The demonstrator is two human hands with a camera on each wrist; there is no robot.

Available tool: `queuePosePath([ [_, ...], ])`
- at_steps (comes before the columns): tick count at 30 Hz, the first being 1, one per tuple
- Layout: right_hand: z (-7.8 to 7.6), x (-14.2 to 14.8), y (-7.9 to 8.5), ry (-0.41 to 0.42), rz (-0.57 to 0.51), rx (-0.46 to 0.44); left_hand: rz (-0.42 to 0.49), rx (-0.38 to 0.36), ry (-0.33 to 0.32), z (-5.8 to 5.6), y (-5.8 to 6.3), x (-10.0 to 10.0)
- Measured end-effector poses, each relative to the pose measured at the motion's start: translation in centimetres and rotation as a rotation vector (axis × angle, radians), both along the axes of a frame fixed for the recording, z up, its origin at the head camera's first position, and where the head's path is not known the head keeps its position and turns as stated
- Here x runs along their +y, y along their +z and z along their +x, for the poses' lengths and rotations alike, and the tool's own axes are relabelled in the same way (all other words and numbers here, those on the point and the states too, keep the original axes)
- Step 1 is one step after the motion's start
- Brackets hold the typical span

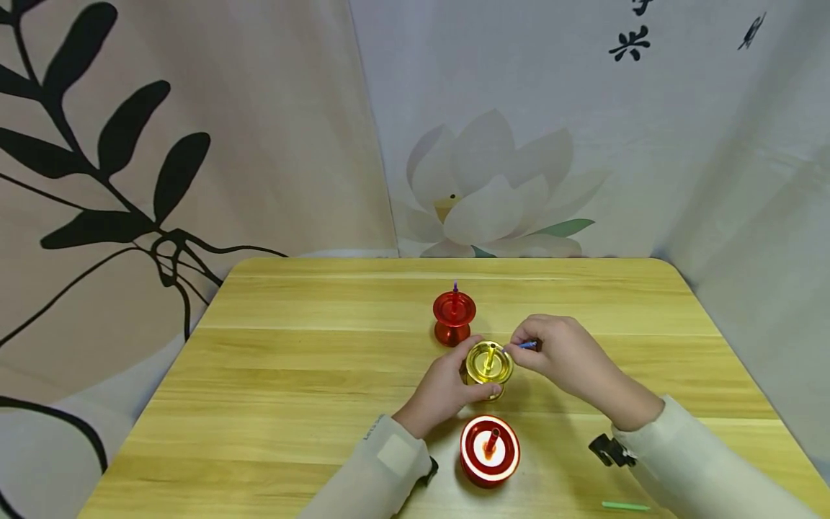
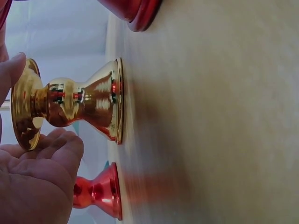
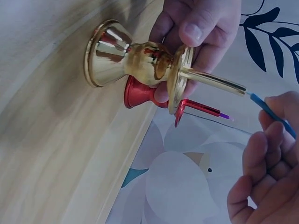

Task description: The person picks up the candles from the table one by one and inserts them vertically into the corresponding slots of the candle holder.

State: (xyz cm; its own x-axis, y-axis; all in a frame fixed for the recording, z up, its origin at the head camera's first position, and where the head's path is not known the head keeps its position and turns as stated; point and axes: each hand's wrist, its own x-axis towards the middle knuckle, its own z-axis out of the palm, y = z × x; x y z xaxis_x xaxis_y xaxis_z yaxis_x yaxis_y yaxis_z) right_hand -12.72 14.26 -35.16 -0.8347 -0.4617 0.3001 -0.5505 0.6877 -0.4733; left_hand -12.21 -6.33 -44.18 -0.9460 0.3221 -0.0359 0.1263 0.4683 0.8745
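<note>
A shiny gold candle holder (image 1: 491, 362) stands upright between both hands, its base close over the wooden tabletop. My left hand (image 1: 446, 389) grips it from the left around its dish, with the thumb at the rim and the fingers beneath. From the holder's centre rises a narrow gold tube (image 3: 215, 80). My right hand (image 1: 563, 355) pinches a thin blue candle (image 3: 267, 110) between thumb and fingertips. One end of that candle points at the tube's mouth, right at the opening.
Behind stands a red candle holder (image 1: 453, 317) with a purple candle (image 1: 455, 287) in its tube. A second red candle holder (image 1: 489, 461), its tube without a candle, is nearer the front. A thin green candle (image 1: 625, 506) lies at the table's front right.
</note>
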Motion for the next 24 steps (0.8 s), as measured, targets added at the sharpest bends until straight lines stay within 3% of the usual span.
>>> queuePosePath([
  [24, -1.1, -1.7, 0.5, 0.024, 0.062, -0.036, 0.001, -0.033, -0.009, 0.1, 0.1, -0.2],
])
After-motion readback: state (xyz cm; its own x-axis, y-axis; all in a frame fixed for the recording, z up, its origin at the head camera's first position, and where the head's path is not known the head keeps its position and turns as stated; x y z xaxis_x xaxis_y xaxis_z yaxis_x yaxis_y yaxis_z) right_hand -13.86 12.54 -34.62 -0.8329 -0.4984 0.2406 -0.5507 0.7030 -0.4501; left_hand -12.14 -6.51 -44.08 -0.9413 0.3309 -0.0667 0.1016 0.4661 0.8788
